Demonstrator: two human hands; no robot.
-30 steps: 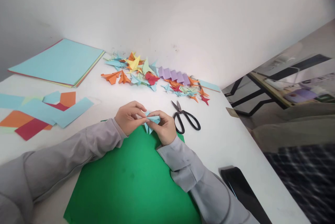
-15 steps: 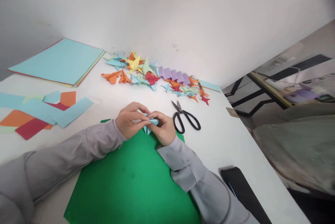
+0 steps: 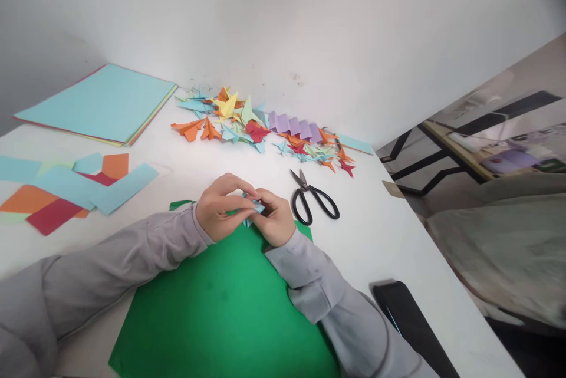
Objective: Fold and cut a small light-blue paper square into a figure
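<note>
Over a flat white surface (image 3: 362,260), pale wall (image 3: 287,24) at twelve o'clock, left hand (image 3: 223,208) and right hand (image 3: 276,217) pinch light-blue folded paper (image 3: 258,207) in a narrow grip, toward the twelve-o'clock end of a flat green sheet (image 3: 216,307).

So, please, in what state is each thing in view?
Small pale blue paper: folded, in left hand and right hand
Black-handled metal scissors: partly open
Green paper sheet: spread out
Blue-topped paper stack: flat
Small multicoloured paper pieces: loose, overlapping
Pointed multicoloured paper figures: folded, clustered
Purple paper piece: zigzag-pleated
Glossy black slab: lying flat
</note>
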